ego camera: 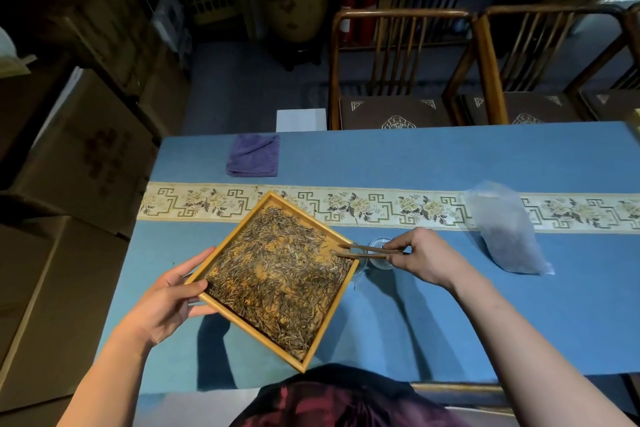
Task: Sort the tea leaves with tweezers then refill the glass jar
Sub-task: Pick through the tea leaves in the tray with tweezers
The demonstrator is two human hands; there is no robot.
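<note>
Left hand grips a wooden tray of tea leaves tilted above the surface's near edge, right hand pinches tweezers over the glass jar — refilling seemingly under way, most leaves left.

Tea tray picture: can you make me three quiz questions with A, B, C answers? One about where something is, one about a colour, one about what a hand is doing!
1. Where is the folded towel?
A. inside the tray
B. on the table's far left part
C. on a chair

2. What colour is the towel?
A. purple
B. red
C. white

3. What is the right hand doing?
A. resting flat
B. lifting the bag
C. pinching the tweezers

Answers:
1 B: it lies on the blue table beyond the patterned strip, away from the tray.
2 A: its cloth looks purple.
3 C: its fingers pinch the tweezers, whose tips point at the tea leaves.
</note>
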